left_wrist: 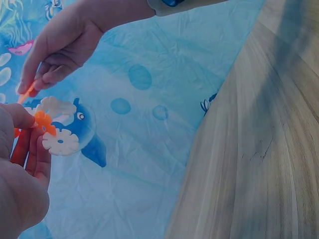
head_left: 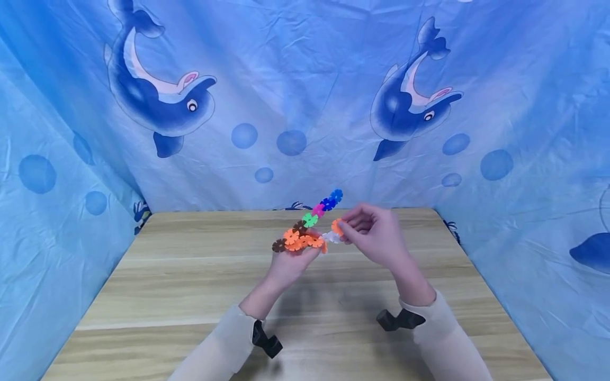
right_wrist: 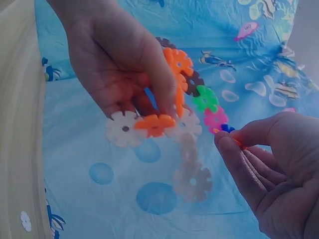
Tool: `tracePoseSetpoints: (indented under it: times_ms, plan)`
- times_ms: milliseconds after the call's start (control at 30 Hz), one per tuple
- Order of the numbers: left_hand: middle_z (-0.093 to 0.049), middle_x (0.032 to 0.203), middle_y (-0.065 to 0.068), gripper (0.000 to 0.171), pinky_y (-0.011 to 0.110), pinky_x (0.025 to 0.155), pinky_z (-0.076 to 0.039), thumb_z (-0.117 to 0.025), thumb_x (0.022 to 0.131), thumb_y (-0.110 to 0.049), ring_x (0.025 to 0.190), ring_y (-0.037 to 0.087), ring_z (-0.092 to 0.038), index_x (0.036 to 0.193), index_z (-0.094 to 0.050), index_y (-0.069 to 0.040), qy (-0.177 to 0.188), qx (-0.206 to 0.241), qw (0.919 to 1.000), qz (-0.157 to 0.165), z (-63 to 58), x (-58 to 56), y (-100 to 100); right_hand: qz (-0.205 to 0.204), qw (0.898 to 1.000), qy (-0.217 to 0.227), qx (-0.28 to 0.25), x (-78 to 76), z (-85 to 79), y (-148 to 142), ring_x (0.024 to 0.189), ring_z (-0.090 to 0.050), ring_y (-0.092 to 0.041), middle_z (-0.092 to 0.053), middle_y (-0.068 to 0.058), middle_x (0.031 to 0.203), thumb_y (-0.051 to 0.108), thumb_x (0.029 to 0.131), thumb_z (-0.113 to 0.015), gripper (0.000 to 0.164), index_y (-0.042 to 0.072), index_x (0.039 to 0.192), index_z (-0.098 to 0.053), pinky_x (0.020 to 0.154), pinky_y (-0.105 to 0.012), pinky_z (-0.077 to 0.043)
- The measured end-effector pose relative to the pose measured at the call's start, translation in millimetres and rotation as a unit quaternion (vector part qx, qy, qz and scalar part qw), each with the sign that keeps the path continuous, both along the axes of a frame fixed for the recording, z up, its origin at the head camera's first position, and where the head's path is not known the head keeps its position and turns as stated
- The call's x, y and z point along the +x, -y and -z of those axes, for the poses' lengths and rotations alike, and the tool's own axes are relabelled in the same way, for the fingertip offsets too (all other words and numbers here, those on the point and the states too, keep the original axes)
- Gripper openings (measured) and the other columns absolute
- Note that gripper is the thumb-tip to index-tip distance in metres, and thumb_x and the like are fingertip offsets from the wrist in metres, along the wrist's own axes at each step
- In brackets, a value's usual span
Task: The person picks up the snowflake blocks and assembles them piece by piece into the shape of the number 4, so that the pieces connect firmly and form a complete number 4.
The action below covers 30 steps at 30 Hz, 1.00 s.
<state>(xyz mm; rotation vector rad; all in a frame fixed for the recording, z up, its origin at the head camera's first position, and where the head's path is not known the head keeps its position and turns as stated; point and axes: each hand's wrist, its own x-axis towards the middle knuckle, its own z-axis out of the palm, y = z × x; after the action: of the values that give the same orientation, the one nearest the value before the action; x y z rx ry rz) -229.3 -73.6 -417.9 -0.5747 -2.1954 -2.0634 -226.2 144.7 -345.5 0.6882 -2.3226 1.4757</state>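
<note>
My left hand [head_left: 288, 267] grips a joined chain of notched plastic snowflake discs above the table. From that hand an arm of brown, green [head_left: 310, 220], pink and blue discs slants up and away. Orange discs [head_left: 292, 236] cluster over the fingers. White discs [right_wrist: 192, 181] hang off the near side, and another white disc [right_wrist: 124, 128] joins an orange one beneath the thumb. My right hand [head_left: 376, 235] pinches a single orange disc [head_left: 337, 226] between thumb and index finger, close beside the white part of the chain. Seen edge-on, that disc [left_wrist: 27, 93] stands just above the white discs.
Below the hands lies a wood-grain table [head_left: 190, 296]. A small white flower-shaped piece [right_wrist: 25, 221] rests on it in the right wrist view. Blue curtains with dolphins [head_left: 162, 100] enclose the back and both sides. Each sleeve carries a black wrist mount [head_left: 267, 341].
</note>
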Motion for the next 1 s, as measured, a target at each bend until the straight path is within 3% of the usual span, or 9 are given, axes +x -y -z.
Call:
tracePoseSetpoints:
  times_ms: [233, 400, 667, 867, 1000]
  plan:
    - [-0.079, 0.116, 0.008, 0.021, 0.025, 0.095, -0.061, -0.079, 0.095, -0.012, 0.11, 0.02, -0.074, 0.116, -0.076, -0.008, -0.031, -0.016, 0.9993, -0.012, 1.0, 0.7, -3, 0.005, 1.0, -0.004, 0.022, 1.2, 3.4, 7, 0.062, -0.075, -0.013, -0.079, -0.011, 0.081, 0.003, 0.092, -0.081, 0.005, 0.003, 0.094, -0.077, 0.057, -0.029, -0.064]
    - [-0.081, 0.11, 0.011, 0.018, 0.023, 0.093, -0.061, -0.082, 0.091, -0.009, 0.103, 0.016, -0.076, 0.108, -0.078, -0.006, -0.063, -0.008, 0.9977, -0.025, 2.3, 0.9, -5, 0.034, 0.997, -0.029, 0.059, 3.2, 3.7, 10, 0.061, -0.072, -0.01, -0.079, -0.005, 0.078, 0.004, 0.09, -0.083, 0.005, 0.005, 0.091, -0.079, 0.056, -0.026, -0.062]
    - [-0.082, 0.104, 0.01, 0.024, 0.021, 0.085, -0.063, -0.086, 0.086, -0.004, 0.092, 0.011, -0.075, 0.108, -0.079, -0.007, -0.109, -0.008, 0.9926, -0.053, 6.5, 1.5, -8, 0.088, 0.977, -0.135, 0.137, 7.3, 6.4, 19, 0.06, -0.071, -0.006, -0.078, -0.002, 0.075, 0.006, 0.088, -0.084, 0.006, 0.008, 0.086, -0.079, 0.057, -0.018, -0.059]
    - [-0.082, 0.102, 0.014, 0.026, 0.022, 0.085, -0.063, -0.087, 0.083, 0.0, 0.091, 0.009, -0.075, 0.108, -0.079, -0.002, -0.148, -0.004, 0.9871, -0.061, 13.0, 0.4, -9, 0.107, 0.965, -0.179, 0.161, 8.8, 13.9, 27, 0.059, -0.071, -0.007, -0.078, -0.005, 0.075, 0.004, 0.088, -0.083, 0.006, 0.006, 0.086, -0.078, 0.056, -0.015, -0.058]
    - [-0.082, 0.1, 0.015, 0.026, 0.022, 0.083, -0.064, -0.087, 0.082, 0.002, 0.09, 0.008, -0.075, 0.107, -0.079, 0.0, -0.163, 0.002, 0.9845, -0.063, 17.3, -0.3, -9, 0.113, 0.963, -0.189, 0.155, 10.1, 22.0, 32, 0.059, -0.071, -0.008, -0.079, -0.006, 0.077, 0.003, 0.089, -0.082, 0.005, 0.005, 0.088, -0.078, 0.056, -0.014, -0.057]
